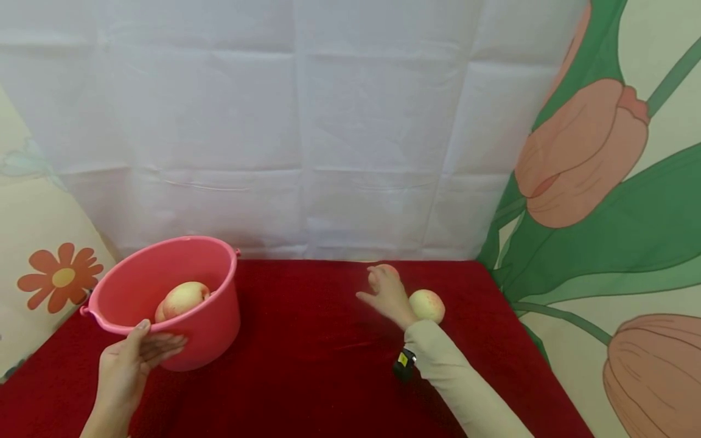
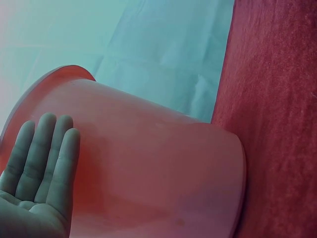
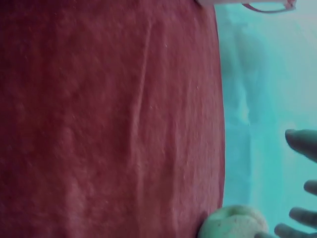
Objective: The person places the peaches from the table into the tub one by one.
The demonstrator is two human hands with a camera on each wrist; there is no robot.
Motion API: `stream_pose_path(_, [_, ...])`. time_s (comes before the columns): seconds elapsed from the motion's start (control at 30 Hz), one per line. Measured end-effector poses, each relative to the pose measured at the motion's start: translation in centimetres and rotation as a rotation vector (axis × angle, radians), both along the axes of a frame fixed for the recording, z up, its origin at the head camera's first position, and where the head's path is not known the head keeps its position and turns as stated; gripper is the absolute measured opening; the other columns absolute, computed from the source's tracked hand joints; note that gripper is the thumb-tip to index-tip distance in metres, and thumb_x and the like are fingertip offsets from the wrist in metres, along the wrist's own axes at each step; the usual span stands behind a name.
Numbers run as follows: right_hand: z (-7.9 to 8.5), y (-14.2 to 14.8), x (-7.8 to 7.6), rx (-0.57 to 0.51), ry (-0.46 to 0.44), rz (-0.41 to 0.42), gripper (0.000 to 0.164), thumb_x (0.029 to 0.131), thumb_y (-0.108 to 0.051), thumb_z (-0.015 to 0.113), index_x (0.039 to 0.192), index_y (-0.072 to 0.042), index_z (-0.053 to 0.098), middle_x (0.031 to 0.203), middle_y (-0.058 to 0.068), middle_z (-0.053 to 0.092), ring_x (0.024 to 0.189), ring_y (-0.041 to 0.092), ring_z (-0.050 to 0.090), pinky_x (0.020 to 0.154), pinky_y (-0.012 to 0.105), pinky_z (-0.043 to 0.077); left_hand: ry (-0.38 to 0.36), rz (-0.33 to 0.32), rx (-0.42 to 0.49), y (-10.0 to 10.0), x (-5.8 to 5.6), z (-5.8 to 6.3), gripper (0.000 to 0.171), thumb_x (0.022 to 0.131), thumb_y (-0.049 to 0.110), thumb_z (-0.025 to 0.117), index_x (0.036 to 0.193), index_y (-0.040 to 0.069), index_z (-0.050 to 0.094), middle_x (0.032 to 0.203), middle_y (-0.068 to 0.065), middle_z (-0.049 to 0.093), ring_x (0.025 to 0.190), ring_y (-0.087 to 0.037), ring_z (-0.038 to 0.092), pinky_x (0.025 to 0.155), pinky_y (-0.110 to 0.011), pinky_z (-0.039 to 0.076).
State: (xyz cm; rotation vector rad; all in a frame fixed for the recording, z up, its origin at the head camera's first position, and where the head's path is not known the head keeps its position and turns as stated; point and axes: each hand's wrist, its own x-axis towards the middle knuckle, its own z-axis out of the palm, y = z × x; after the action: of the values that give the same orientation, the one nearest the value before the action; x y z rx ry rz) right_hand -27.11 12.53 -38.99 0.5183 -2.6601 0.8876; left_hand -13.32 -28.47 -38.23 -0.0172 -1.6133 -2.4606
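A pink bucket (image 1: pixel 213 322) stands on the left of the red cloth, with peaches (image 1: pixel 186 298) visible inside. My left hand (image 1: pixel 128 362) holds its near rim, thumb over the edge and straight fingers (image 2: pixel 67 163) along the outer wall. Over at the right, my right hand (image 1: pixel 390 297) hovers with spread fingers at a peach (image 1: pixel 387 269), partly covering it in the head view. That peach (image 3: pixel 233 224) is below the fingers in the right wrist view, and contact cannot be made out. Another peach (image 1: pixel 427 306) lies beside the right wrist.
Red cloth (image 1: pixel 306 340) covers the table. A white creased sheet (image 1: pixel 328 134) hangs along the back edge. Printed walls with flowers (image 1: pixel 580 158) flank both sides. A black device (image 1: pixel 404 364) is strapped at the right wrist.
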Motion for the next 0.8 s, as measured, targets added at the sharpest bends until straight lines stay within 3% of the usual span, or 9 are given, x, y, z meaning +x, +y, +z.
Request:
stream_pose_path(0.3, [-0.2, 1.2, -1.6, -0.007, -0.106, -0.211, 0.071, 0.072, -0.026, 0.076, 0.129, 0.001, 0.044, 0.13, 0.027, 0.037, 0.116, 0.046, 0.035, 0.085, 0.055, 0.042, -0.019, 0.03, -0.025, -0.3, -0.2, -0.4, 0.039, 0.097, 0.025, 0.044, 0.083, 0.003, 0.073, 0.075, -0.01, 0.07, 0.071, -0.021, 0.068, 0.064, -0.031, 0.055])
stream_pose_path(0.5, [-0.2, 1.6, -2.1, 0.011, -0.146, -0.24, 0.078, 0.071, -0.026, 0.077, 0.132, 0.006, 0.039, 0.132, 0.03, 0.034, 0.114, 0.049, 0.036, 0.087, 0.054, 0.041, -0.031, 0.018, -0.006, -0.1, 0.0, -0.1, 0.039, 0.097, 0.025, 0.044, 0.081, 0.004, 0.073, 0.075, -0.008, 0.07, 0.071, -0.02, 0.068, 0.064, -0.031, 0.055])
stream_pose_path(0.53, [-0.1, 1.6, -2.1, 0.012, -0.152, -0.239, 0.078, 0.072, -0.026, 0.077, 0.132, 0.006, 0.039, 0.132, 0.03, 0.033, 0.114, 0.05, 0.036, 0.087, 0.054, 0.041, -0.031, 0.018, -0.009, -0.9, -0.7, -1.4, 0.039, 0.097, 0.025, 0.044, 0.084, 0.003, 0.073, 0.076, -0.009, 0.07, 0.072, -0.022, 0.068, 0.065, -0.033, 0.054])
stream_pose_path(0.73, [-0.1, 1.7, -2.7, 0.017, -0.188, -0.255, 0.078, 0.071, -0.024, 0.078, 0.132, 0.005, 0.038, 0.132, 0.032, 0.032, 0.11, 0.054, 0.038, 0.086, 0.056, 0.041, -0.027, 0.017, -0.011, -0.7, -0.6, -1.3, 0.039, 0.097, 0.026, 0.044, 0.083, 0.003, 0.073, 0.076, -0.009, 0.07, 0.072, -0.022, 0.068, 0.065, -0.033, 0.054])
stream_pose_path(0.77, [-0.2, 1.7, -2.8, 0.021, -0.19, -0.26, 0.078, 0.07, -0.024, 0.078, 0.131, 0.005, 0.038, 0.131, 0.033, 0.033, 0.108, 0.054, 0.039, 0.086, 0.056, 0.041, -0.028, 0.021, -0.01, 0.1, -0.1, -0.1, 0.039, 0.097, 0.025, 0.044, 0.08, 0.004, 0.073, 0.074, -0.008, 0.07, 0.07, -0.02, 0.068, 0.064, -0.031, 0.055])
stream_pose_path(0.8, [-0.3, 1.7, -2.9, 0.026, -0.192, -0.265, 0.078, 0.07, -0.024, 0.078, 0.131, 0.005, 0.039, 0.13, 0.033, 0.034, 0.106, 0.055, 0.04, 0.085, 0.056, 0.042, -0.018, 0.024, -0.008, 0.0, -0.2, -0.3, 0.04, 0.097, 0.023, 0.043, 0.081, 0.002, 0.073, 0.075, -0.01, 0.07, 0.07, -0.022, 0.068, 0.063, -0.032, 0.055])
